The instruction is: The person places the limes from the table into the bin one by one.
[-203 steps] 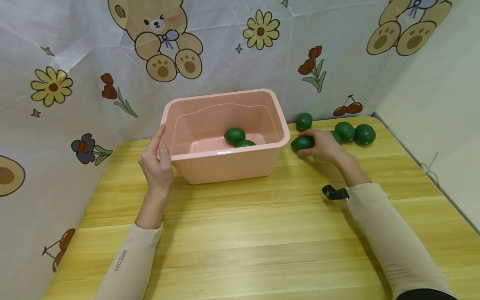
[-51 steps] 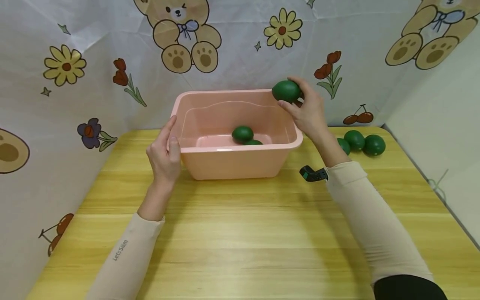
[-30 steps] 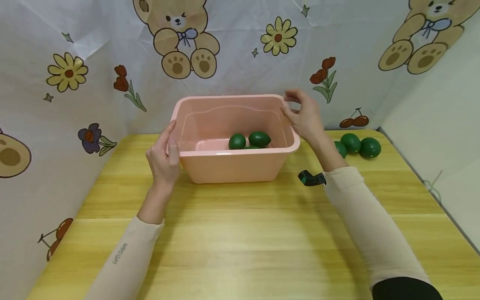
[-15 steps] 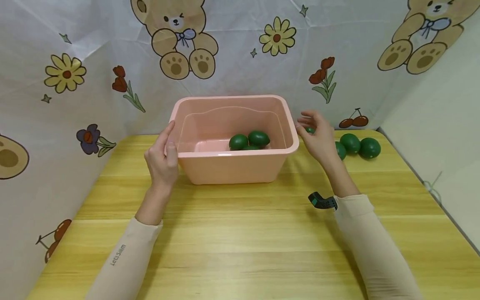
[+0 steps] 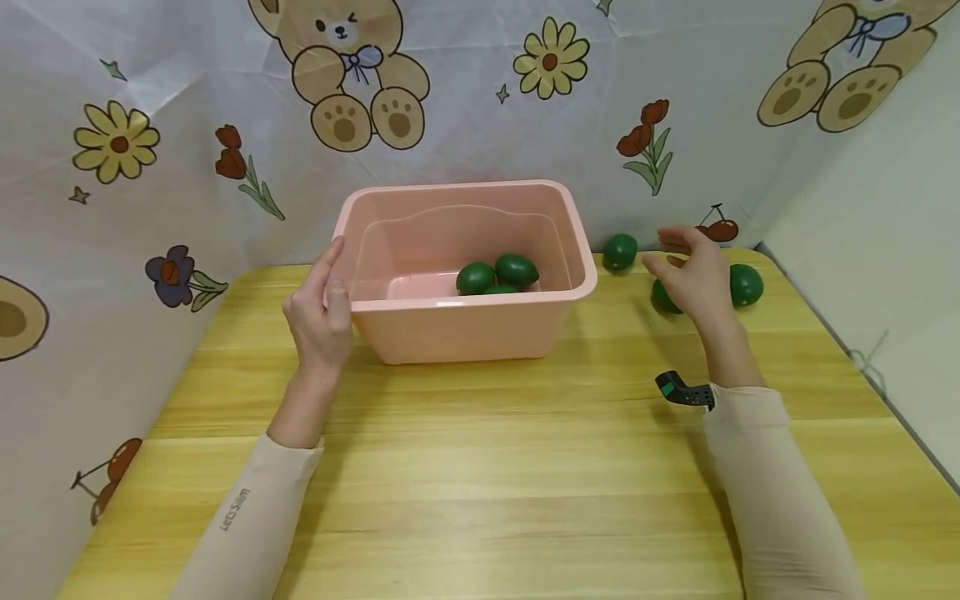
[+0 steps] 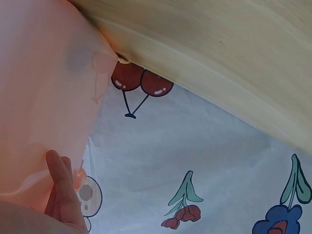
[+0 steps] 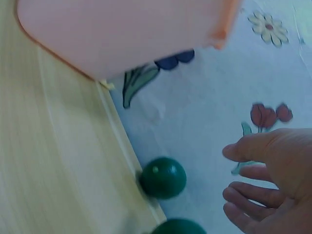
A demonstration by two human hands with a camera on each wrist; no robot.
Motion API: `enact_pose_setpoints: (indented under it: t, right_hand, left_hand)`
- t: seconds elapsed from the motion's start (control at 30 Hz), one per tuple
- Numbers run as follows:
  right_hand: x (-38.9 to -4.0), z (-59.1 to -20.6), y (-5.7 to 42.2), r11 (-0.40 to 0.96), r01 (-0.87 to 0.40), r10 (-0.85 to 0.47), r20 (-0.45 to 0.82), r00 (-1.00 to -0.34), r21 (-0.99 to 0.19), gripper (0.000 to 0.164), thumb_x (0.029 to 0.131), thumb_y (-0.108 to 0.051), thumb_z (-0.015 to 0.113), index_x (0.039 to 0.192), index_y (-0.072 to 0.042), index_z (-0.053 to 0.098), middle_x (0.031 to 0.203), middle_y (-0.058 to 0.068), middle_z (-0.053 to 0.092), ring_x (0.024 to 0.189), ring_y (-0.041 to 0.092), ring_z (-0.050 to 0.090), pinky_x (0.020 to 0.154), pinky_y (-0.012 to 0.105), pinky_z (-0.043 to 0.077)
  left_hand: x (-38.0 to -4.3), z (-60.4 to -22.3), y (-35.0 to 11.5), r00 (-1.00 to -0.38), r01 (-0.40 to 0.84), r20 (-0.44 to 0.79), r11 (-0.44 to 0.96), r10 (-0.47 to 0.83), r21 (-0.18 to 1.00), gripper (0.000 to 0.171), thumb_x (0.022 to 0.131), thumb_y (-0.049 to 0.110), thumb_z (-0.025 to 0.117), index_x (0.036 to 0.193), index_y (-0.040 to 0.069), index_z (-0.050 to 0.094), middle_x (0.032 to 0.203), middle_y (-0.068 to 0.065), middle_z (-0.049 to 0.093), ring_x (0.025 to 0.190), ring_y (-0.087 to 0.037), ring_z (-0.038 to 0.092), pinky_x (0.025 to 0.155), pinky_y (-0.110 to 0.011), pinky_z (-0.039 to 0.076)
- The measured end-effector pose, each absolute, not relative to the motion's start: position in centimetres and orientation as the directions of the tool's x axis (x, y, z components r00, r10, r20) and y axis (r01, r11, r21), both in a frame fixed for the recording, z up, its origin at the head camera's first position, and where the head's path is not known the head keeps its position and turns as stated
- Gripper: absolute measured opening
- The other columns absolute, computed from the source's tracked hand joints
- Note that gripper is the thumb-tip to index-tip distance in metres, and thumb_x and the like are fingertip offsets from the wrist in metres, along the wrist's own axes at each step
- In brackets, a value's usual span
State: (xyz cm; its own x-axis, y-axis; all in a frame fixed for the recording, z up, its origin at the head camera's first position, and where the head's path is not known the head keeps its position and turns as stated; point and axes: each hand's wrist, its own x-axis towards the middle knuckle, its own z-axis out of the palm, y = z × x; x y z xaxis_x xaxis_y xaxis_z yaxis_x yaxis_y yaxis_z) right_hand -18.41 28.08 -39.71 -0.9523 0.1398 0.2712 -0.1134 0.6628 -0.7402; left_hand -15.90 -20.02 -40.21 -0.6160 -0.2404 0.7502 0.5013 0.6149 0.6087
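**Right hand (image 5: 699, 279) displaced rightward, left hand (image 5: 321, 321) unmoved at the pink bin (image 5: 465, 337)**

Foreground: two pale sleeves, the left sleeve (image 5: 258, 508) (lettered along the forearm) and the right sleeve (image 5: 780, 492), cross the yellow wood-grained table (image 5: 510, 467); a black device (image 5: 682, 392) projects from the right wrist. Half a second earlier the right hand was beside the bin's right rim, partly covering a fruit; it now lies farther right, and that fruit is exposed.

Middle: the left hand's fingers, nearly straight, rest against the bin's left side by the rim, thumb raised near the front corner. The right hand is partly open, thumb and loosely bent fingers well parted, with nothing in its hold. It appears in front of the fruit group at right, masking part of the front fruit (image 5: 663, 298); the right-hand fruit (image 5: 746, 285) shows beyond it.

The upright bin contains three smooth, dark green ovals: a left fruit (image 5: 476, 278), a pointed fruit (image 5: 517, 270) touching or just beside it, and a low fruit (image 5: 501, 290) mostly hidden by the front wall.

Rear: the lone fruit (image 5: 619, 252), rounded and glossy, sits at the table's back edge, near the bin, before a printed cloth (image 5: 465, 142)
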Motion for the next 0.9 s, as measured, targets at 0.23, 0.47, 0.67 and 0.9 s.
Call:
enact_pose_setpoints:
  t: [0.23,0.47,0.67,0.9]
  right_hand:
    - [-18.6,-40.3,30.8,0.725,0.036,0.133,0.089,-0.987,-0.687,0.073,0.101,-0.032,0.068,0.159,0.002,0.039,0.153,0.031,0.052,0.138,0.05,0.049,0.109,0.063,0.042]
    - [-18.8,-40.2,30.9,0.771,0.111,0.083,-0.075,-0.994,-0.628,0.078,0.1,-0.036,0.067,0.158,0.008,0.037,0.154,0.037,0.045,0.142,0.054,0.04,0.112,0.067,0.039]
    - [-18.8,-40.8,31.1,0.815,0.101,0.049,-0.106,-0.993,-0.57,0.07,0.099,-0.029,0.07,0.153,0.007,0.044,0.149,0.039,0.048,0.137,0.057,0.042,0.111,0.068,0.037]
    - [-19.0,-41.6,30.9,0.837,0.104,0.044,-0.124,-0.991,-0.537,0.071,0.097,-0.031,0.073,0.152,0.004,0.046,0.148,0.041,0.048,0.136,0.058,0.042,0.112,0.068,0.035]
  left_hand:
    - [-15.8,-39.7,-20.4,-0.623,0.494,0.745,0.618,-0.239,0.612,0.057,0.09,0.027,0.042,0.135,0.013,0.074,0.062,-0.02,0.058,0.048,-0.003,0.019,0.048,-0.022,0.016]
    - [-15.6,-39.7,-20.5,-0.613,0.505,0.752,0.611,-0.243,0.61,0.056,0.09,0.027,0.043,0.135,0.012,0.074,0.069,-0.024,0.064,0.049,-0.002,0.018,0.049,-0.022,0.015]
    - [-15.8,-39.9,-20.2,-0.609,0.515,0.757,0.608,-0.236,0.604,0.057,0.09,0.03,0.043,0.134,0.012,0.074,0.077,-0.026,0.07,0.049,-0.003,0.019,0.048,-0.022,0.015]
    - [-15.7,-40.2,-20.1,-0.605,0.516,0.759,0.609,-0.238,0.602,0.057,0.09,0.031,0.043,0.134,0.011,0.074,0.101,-0.026,0.077,0.051,-0.003,0.022,0.05,-0.024,0.017]
